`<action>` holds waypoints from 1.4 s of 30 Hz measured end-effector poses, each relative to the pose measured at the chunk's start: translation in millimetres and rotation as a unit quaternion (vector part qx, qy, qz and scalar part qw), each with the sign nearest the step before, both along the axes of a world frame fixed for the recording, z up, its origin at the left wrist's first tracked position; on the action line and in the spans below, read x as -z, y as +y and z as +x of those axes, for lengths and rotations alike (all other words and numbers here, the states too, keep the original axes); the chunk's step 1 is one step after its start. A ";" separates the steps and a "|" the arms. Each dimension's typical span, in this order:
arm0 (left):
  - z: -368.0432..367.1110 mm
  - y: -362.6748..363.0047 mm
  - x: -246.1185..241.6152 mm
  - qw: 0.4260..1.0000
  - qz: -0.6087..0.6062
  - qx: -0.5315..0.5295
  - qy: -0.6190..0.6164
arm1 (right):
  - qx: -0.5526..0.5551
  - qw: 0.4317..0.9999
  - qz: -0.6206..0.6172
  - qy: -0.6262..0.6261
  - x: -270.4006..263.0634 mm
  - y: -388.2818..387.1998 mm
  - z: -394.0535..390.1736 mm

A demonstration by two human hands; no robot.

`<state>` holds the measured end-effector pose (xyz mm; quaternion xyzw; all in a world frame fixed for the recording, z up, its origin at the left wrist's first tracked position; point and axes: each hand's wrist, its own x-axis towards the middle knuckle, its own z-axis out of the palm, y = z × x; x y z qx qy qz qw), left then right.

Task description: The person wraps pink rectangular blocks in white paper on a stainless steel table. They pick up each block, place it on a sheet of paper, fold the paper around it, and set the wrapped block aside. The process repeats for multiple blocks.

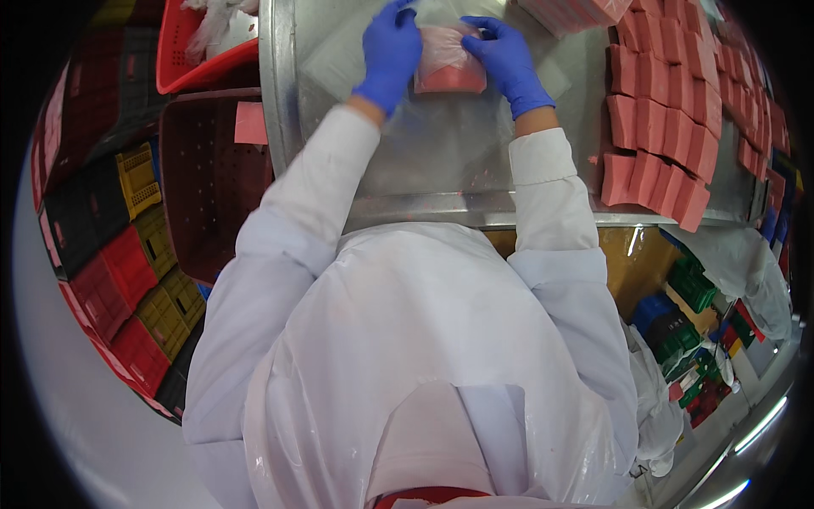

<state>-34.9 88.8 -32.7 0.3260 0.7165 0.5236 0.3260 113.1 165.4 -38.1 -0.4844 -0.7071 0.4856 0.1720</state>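
A pink block in clear plastic film [450, 67] lies on the stainless steel table [439, 153], with the film folded over its upper part. My left hand [389, 57], in a blue glove, is at the block's left side with its fingers by the film. On the other side my right hand [505, 63], also blue-gloved, has thumb and forefinger at the film's upper right edge. Whether either hand pinches the film is hard to see. Flat clear sheets show beneath and around the block.
Rows of unwrapped pink blocks [668, 95] stand at the table's right, with a pink stack [572, 13] at the top. Left of the table are a red crate [210, 79] holding plastic film and a dark red crate [216, 184]. Stacked crates [130, 254] stand farther left.
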 end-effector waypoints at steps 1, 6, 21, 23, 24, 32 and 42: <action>-11.0 21.7 2.9 0.995 -0.068 -0.025 0.062 | -0.027 0.999 0.017 -0.004 -9.7 1.1 -4.4; 16.8 -2.2 -50.1 0.955 0.018 0.207 0.210 | 0.059 0.998 0.000 0.009 0.3 1.9 4.6; 8.2 -17.8 -7.6 0.817 0.192 0.255 0.481 | 0.054 0.997 -0.055 -0.008 2.3 18.7 4.3; 9.7 -30.9 -0.1 0.881 0.190 0.205 0.382 | 0.084 0.962 -0.223 0.131 -25.5 2.0 11.4; 6.6 -27.7 -2.9 0.946 0.155 0.186 0.215 | 0.090 0.930 -0.294 0.200 -43.4 -2.2 14.3; 43.1 136.9 -109.6 0.946 0.278 0.137 0.094 | 0.256 0.890 0.146 0.348 -171.3 47.9 47.4; -106.9 219.2 39.2 0.997 -0.004 0.011 0.082 | 0.382 0.878 0.131 0.256 -137.6 68.9 93.6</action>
